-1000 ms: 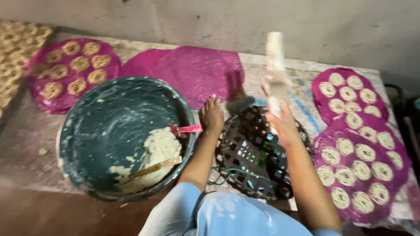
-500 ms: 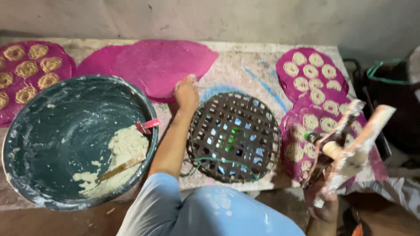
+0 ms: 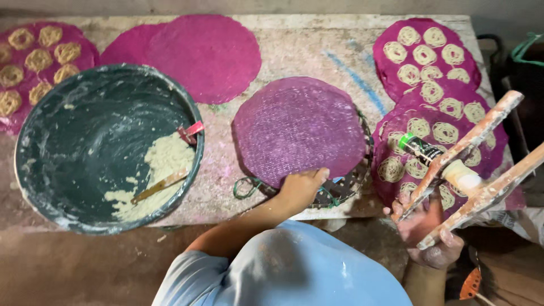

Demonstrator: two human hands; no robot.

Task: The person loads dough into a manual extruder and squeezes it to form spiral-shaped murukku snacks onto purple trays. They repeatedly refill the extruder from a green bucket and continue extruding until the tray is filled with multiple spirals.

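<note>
My left hand [image 3: 299, 188] rests on the near edge of a round purple mesh sheet [image 3: 299, 127] that lies over a dark round wire rack [image 3: 347, 187]. My right hand [image 3: 426, 233] grips a wooden two-armed dough press [image 3: 477, 158] with a pale cylinder of dough in it, held low at the right. The press hangs in front of pink mats [image 3: 430, 68] covered with several coiled dough spirals. A large dark green basin [image 3: 102, 141] at the left holds pale dough [image 3: 164, 164] and a wooden stick.
Two bare pink mats [image 3: 192, 54] lie at the back middle. Another pink mat with coils [image 3: 34, 62] is at the far left. A dark bag with a green rim [image 3: 524, 62] stands at the right edge. The stone slab's front edge runs beneath my arms.
A purple mesh sheet now covers the wire rack, which was bare before. My left hand moved from the rack's far side to its near edge. The press dropped from upright to low right.
</note>
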